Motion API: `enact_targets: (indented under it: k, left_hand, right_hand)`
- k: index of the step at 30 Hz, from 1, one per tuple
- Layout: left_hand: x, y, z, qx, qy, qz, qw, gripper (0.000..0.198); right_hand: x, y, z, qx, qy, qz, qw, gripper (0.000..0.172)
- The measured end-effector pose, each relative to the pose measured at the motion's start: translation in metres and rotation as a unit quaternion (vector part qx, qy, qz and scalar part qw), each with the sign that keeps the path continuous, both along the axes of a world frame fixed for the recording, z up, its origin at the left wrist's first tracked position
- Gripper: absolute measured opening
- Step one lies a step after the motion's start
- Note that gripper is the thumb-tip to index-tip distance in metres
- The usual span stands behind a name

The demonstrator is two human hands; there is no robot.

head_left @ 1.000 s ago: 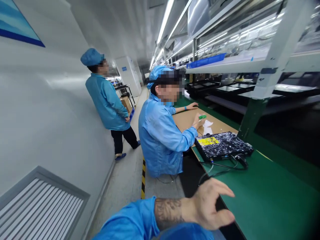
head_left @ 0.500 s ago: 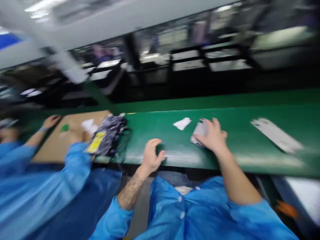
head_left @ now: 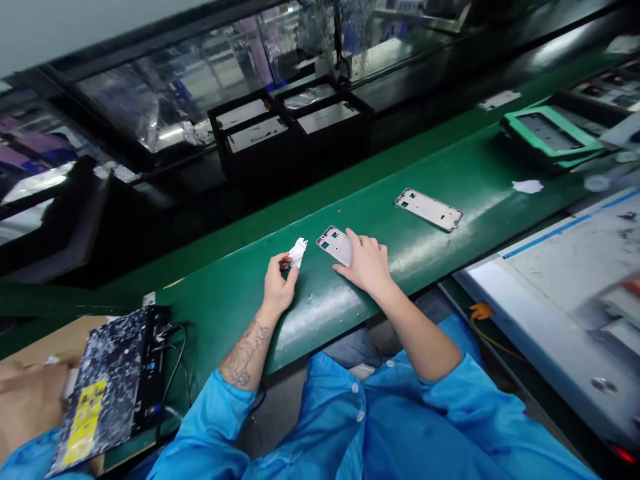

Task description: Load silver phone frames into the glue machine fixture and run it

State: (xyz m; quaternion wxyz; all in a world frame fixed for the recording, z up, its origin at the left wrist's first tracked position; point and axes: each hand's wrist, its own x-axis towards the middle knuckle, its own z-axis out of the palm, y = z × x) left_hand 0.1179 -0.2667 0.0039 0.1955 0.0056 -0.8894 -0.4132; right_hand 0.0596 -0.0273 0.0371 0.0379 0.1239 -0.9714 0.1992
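My left hand [head_left: 281, 283] pinches a small crumpled white wipe [head_left: 299, 253] between thumb and fingers, just above the green bench [head_left: 240, 293]. To its right, my right hand [head_left: 369, 263] is closed over the near end of a silver phone frame [head_left: 336, 245]. The far end of that frame, with its square cut-outs, shows beyond my fingers; the rest is covered by the hand. A second phone frame [head_left: 429, 210], light grey with cut-outs, lies flat on the bench further right, apart from both hands.
A speckled black box [head_left: 115, 373] with a yellow label and cables stands at left, beside a co-worker's hand [head_left: 35, 393]. Black trays [head_left: 295, 123] sit behind the bench. At right are a green-rimmed holder [head_left: 550, 133], a white scrap [head_left: 527, 187] and a pale machine [head_left: 565, 267].
My left hand, holding nothing before, has taken up the white wipe from the bench. My right hand stays on the phone frame. The view has turned to the right.
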Motion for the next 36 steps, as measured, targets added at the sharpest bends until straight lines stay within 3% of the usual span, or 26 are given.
enact_targets:
  k: [8,15,21,25,28,30,31,33,36]
  left_hand:
    - [0.006,-0.003,-0.003,0.013,-0.016,-0.008,1.000,0.036]
    - [0.014,0.027,0.002,-0.025,0.028,-0.086,0.996,0.034]
    - [0.018,0.047,0.004,-0.084,0.030,-0.157,0.984,0.034]
    - [-0.007,0.056,0.003,-0.110,0.019,-0.190,0.975,0.034]
    - [-0.045,0.074,0.003,-0.131,0.029,-0.208,0.969,0.036]
    - [-0.076,0.092,0.003,-0.147,0.039,-0.218,0.964,0.036]
    - [-0.090,0.103,0.003,-0.156,0.043,-0.224,0.961,0.036]
    - [-0.114,0.126,0.002,-0.175,0.047,-0.244,0.953,0.037]
    - [-0.131,0.158,-0.001,-0.205,0.046,-0.292,0.933,0.040]
  right_hand:
    - [0.015,0.008,-0.011,-0.099,0.088,0.013,0.991,0.088]
    - [0.042,0.025,0.019,-0.155,0.291,0.078,0.941,0.090]
    - [0.049,0.049,0.027,-0.160,0.310,0.085,0.933,0.091]
    - [0.060,0.068,0.029,-0.161,0.284,0.079,0.942,0.097]
    - [0.075,0.124,0.034,-0.162,0.236,0.102,0.953,0.100]
    - [0.092,0.194,0.041,-0.134,0.214,0.073,0.965,0.092]
    - [0.104,0.237,0.045,-0.105,0.204,0.035,0.973,0.086]
    - [0.133,0.324,0.055,-0.030,0.190,-0.102,0.976,0.072]
    - [0.170,0.428,0.068,0.019,0.133,-0.298,0.945,0.089]
